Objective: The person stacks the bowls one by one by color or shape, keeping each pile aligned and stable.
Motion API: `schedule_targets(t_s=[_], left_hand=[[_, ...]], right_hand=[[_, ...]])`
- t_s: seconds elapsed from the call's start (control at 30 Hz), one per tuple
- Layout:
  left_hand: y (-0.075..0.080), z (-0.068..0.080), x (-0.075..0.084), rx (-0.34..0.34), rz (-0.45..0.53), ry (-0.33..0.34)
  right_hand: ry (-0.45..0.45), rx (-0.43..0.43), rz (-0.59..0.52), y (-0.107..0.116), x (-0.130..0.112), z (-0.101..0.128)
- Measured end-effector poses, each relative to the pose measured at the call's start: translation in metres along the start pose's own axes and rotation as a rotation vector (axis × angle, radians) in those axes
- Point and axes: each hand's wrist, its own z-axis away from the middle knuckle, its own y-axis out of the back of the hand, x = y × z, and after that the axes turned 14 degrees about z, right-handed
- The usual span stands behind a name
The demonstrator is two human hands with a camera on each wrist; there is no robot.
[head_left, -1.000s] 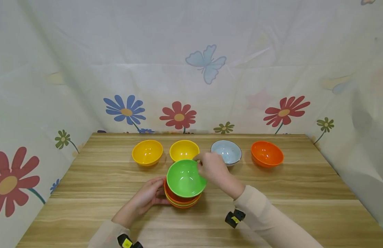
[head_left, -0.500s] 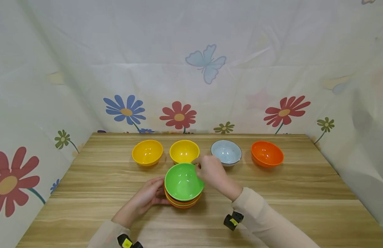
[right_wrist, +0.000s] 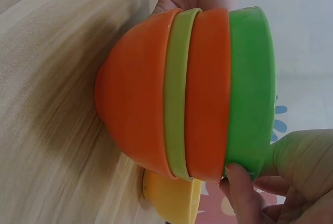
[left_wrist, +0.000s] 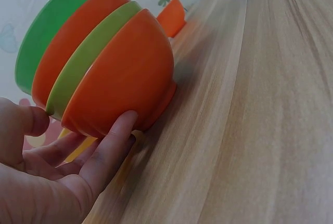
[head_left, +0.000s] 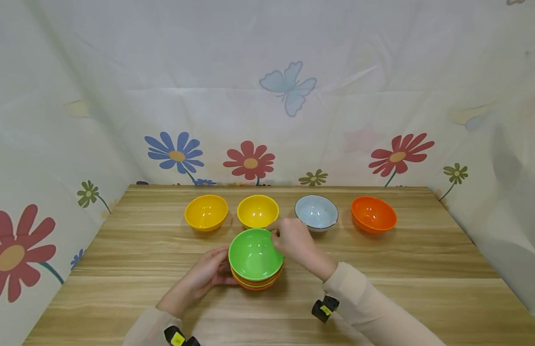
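Note:
A bright green bowl (head_left: 254, 257) sits at the top of a stack near the middle of the table. Below its rim, the right wrist view shows an orange bowl (right_wrist: 207, 94), a lime-green bowl (right_wrist: 178, 94) and a lower orange bowl (right_wrist: 135, 94), nested together. My right hand (head_left: 296, 240) pinches the green bowl's far right rim between thumb and fingers. On the stack's left side, my left hand (head_left: 211, 271) holds it, thumb by the rims and fingers against the lowest bowl's wall. The stack's base stands on the wooden surface.
Along the back of the table stand two yellow bowls (head_left: 206, 213), (head_left: 257, 211), a pale blue bowl (head_left: 317, 212) with a dark rim, and an orange bowl (head_left: 373, 214). Behind the wooden table (head_left: 401, 269) hangs a floral cloth (head_left: 206, 96).
The green bowl has come down and slightly left, settling into the stack, with my right hand moving along on its rim. My left hand has stayed in place.

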Motion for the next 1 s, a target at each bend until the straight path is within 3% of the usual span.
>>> schedule_targets(t_s=[1.0], left_hand=[[0.0005,-0.0003,-0.0007,0.008,0.005,-0.003]], right_hand=[[-0.02,0.04,0.038,-0.0051,-0.0011,0.0008]])
